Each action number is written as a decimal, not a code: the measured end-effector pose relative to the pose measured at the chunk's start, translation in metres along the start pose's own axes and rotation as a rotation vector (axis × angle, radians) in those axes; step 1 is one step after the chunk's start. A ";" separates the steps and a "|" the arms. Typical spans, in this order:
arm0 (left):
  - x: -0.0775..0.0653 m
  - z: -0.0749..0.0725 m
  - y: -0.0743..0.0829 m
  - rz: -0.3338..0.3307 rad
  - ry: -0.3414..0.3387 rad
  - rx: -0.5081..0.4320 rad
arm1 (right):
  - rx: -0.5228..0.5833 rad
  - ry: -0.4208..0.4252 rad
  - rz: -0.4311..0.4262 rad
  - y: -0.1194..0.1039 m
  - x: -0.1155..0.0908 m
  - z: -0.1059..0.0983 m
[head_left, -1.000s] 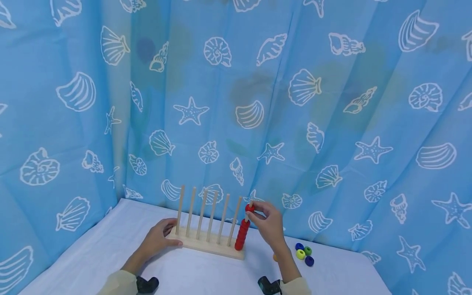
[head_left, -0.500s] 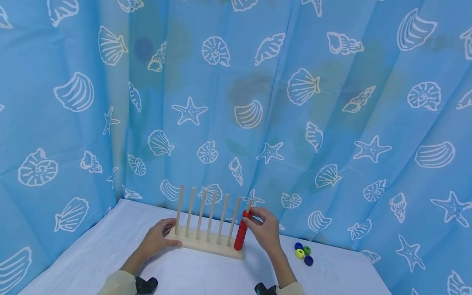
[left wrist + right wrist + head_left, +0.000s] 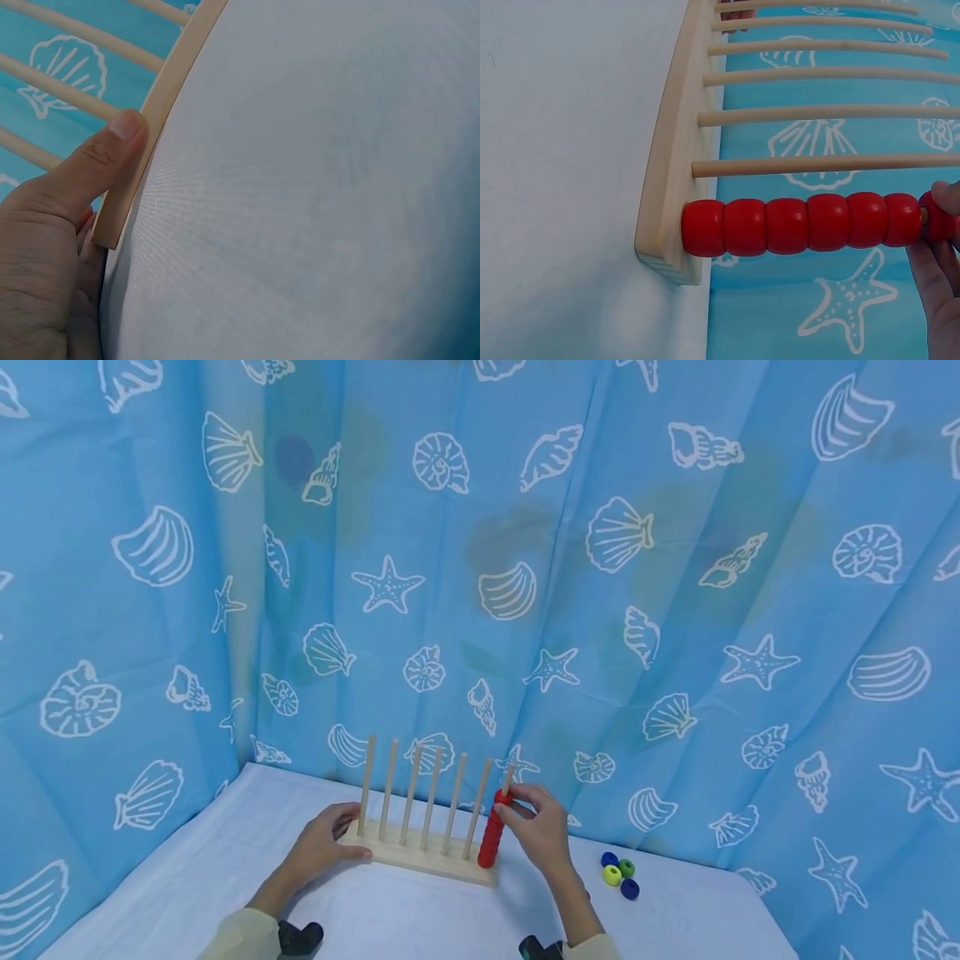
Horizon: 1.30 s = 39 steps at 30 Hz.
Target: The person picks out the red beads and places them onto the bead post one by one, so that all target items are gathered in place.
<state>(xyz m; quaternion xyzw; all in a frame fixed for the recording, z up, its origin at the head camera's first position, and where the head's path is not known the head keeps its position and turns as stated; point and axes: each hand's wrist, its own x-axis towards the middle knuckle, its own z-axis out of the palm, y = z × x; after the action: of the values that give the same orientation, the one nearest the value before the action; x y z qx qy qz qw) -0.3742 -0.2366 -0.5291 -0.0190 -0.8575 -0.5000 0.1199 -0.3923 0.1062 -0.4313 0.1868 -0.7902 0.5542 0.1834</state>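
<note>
A wooden bead rack, with a flat base [image 3: 427, 860] and several upright pegs, stands on the white table. My left hand [image 3: 318, 847] grips the base's left end; in the left wrist view the thumb [image 3: 124, 139] lies over the base. The rightmost peg carries a stack of red beads [image 3: 491, 839]. At the top of this stack, my right hand [image 3: 546, 831] pinches a red bead [image 3: 935, 221] threaded on the same peg. A sliver of peg shows between that bead and the stack in the right wrist view. The other pegs are bare.
Several loose beads lie right of my right forearm: a yellow bead [image 3: 612, 875], a green bead [image 3: 626, 867] and dark blue beads, one a blue bead [image 3: 629, 889] in front. A small red edge [image 3: 587, 896] shows beside the forearm. A blue shell-patterned curtain [image 3: 480, 568] hangs behind.
My right hand has brought the pinched red bead down the peg, from near its tip to close above the stack. The orange bead by the right forearm is now hidden. My left hand stays.
</note>
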 end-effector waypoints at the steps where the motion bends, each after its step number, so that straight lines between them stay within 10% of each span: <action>1: 0.000 0.000 0.000 0.002 0.001 0.000 | 0.001 0.000 -0.002 0.000 0.000 0.000; 25: 0.003 0.006 0.002 -0.003 -0.001 0.010 | 0.005 0.019 0.008 0.000 -0.013 -0.006; 39: 0.000 0.000 0.005 -0.014 0.001 0.021 | -0.086 0.000 0.069 0.005 -0.030 -0.048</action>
<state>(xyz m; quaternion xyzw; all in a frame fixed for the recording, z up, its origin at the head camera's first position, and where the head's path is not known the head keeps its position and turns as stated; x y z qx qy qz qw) -0.3733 -0.2344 -0.5247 -0.0113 -0.8628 -0.4917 0.1171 -0.3649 0.1556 -0.4351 0.1515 -0.8191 0.5258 0.1721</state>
